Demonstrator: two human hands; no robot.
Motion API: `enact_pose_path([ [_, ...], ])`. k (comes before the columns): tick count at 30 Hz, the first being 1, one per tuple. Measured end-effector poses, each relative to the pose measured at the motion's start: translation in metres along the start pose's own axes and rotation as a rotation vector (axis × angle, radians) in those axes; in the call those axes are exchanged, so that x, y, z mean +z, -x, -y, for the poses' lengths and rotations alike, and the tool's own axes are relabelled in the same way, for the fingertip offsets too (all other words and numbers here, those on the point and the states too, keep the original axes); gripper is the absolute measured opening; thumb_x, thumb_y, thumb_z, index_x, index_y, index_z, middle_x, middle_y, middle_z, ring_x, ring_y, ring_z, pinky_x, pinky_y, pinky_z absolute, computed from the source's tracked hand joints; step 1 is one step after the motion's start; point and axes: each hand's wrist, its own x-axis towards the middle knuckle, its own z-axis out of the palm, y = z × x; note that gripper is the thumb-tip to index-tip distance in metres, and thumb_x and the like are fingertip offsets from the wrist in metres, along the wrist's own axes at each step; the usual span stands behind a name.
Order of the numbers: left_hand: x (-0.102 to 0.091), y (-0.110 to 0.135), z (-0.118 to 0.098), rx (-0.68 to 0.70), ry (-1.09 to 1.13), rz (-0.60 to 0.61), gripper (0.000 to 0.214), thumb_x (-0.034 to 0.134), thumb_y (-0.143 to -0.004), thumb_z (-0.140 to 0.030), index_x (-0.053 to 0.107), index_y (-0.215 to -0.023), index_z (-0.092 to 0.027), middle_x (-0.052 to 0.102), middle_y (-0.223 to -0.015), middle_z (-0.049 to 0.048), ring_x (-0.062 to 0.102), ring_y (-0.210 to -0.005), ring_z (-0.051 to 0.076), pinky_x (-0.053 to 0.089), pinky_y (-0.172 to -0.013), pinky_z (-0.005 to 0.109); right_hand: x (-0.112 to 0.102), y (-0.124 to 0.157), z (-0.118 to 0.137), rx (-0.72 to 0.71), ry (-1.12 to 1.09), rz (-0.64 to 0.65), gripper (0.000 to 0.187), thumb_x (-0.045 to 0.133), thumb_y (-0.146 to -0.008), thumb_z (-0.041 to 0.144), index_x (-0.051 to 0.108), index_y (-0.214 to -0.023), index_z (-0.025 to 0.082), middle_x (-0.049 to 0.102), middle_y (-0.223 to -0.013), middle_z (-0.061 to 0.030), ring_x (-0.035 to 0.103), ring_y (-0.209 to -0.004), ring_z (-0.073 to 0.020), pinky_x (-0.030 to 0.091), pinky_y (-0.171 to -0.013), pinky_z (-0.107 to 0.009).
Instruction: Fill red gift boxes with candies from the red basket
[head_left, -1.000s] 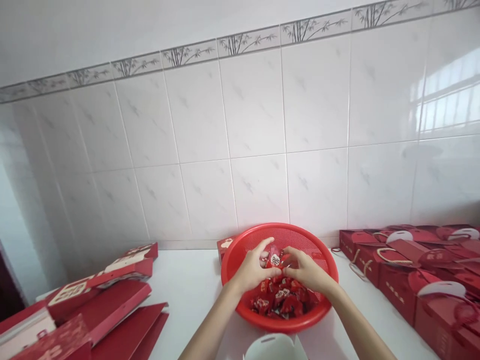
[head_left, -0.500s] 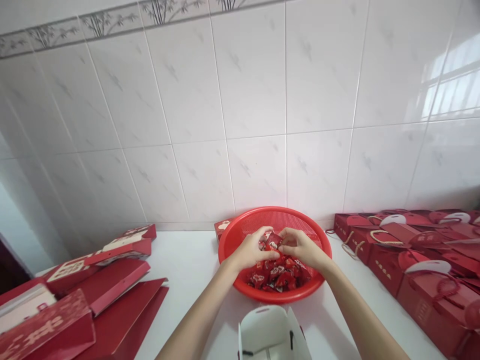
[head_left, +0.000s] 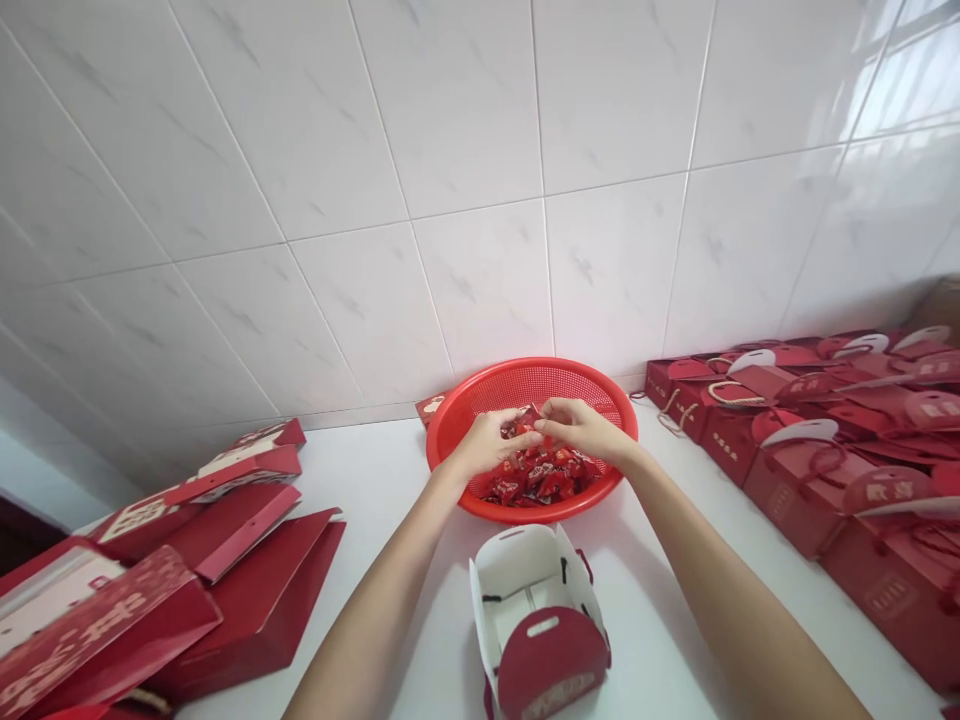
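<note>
Over a round red plastic basket (head_left: 555,376), my left hand (head_left: 489,442) curls around red-wrapped candies, thumb pointing to the right. Beside it, my right hand (head_left: 583,430) has its fingertips pinched together on a red wrapped candy (head_left: 529,414) close to the left fingers. Both hands nearly meet above a pile of wrapped candies (head_left: 538,480) in the basket. How many candies each hand has is hidden by the fingers. Nearer to me, between my forearms, stands an open gift box (head_left: 555,655), red outside and white inside, with its flaps up; no candies show in it.
Rows of closed red gift boxes (head_left: 795,470) with cord handles line the right side. On the left lie folded red cartons (head_left: 262,580) in a loose stack. A small red box (head_left: 430,406) sits behind the basket against the tiled wall (head_left: 480,270). Everything rests on a white tabletop (head_left: 375,460).
The view has tipped downward, so more of the open gift box shows, including its red front flap. My hands stay over the basket, and the right fingertips have drawn closer to the left hand.
</note>
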Motion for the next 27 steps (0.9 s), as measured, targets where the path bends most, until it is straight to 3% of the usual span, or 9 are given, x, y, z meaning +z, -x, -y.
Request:
enact_pose_path([
  [5,0.0012,-0.0035,0.0034,-0.006,0.044,0.018,0.052,0.066,-0.076,-0.067,0.06,-0.076,-0.015,0.058,-0.067,-0.0022,0.058,-0.047,0.013,0.048,-0.044,0.025,-0.001,0.006,0.0061,0.029,-0.06,0.065,0.025,0.067,-0.085,0.043,0.058,-0.089,0.02,0.07,-0.084,-0.0024,0.07,-0.073,-0.018,0.053,-0.064,-0.028],
  [12,0.0016,-0.0045,-0.0001,-0.05,0.099,0.075,0.053,0.061,-0.078,-0.07,0.057,-0.078,-0.017,0.06,-0.071,-0.0016,0.062,-0.048,0.015,0.05,-0.045,0.026,-0.0035,0.0049,0.0021,-0.004,-0.068,0.049,0.035,0.082,-0.071,0.038,0.056,-0.085,0.02,0.065,-0.075,0.0008,0.067,-0.071,-0.0167,0.051,-0.063,-0.028],
  [23,0.001,-0.0077,0.0063,0.018,-0.016,0.053,0.054,0.054,-0.084,-0.069,0.059,-0.075,-0.016,0.058,-0.065,-0.0018,0.061,-0.055,0.015,0.049,-0.053,0.025,-0.0044,0.0036,0.0038,-0.037,-0.032,-0.043,0.023,0.073,-0.073,0.035,0.057,-0.073,0.018,0.061,-0.067,0.0027,0.057,-0.064,-0.0123,0.045,-0.06,-0.026],
  [27,0.0024,-0.0072,0.0046,0.018,-0.037,0.064,0.06,0.046,-0.084,-0.074,0.06,-0.071,-0.017,0.06,-0.063,-0.0002,0.061,-0.061,0.017,0.05,-0.061,0.028,-0.0037,0.0054,0.0073,-0.026,-0.041,-0.065,0.02,0.07,-0.071,0.032,0.054,-0.07,0.02,0.061,-0.069,0.0026,0.059,-0.069,-0.0137,0.049,-0.066,-0.027],
])
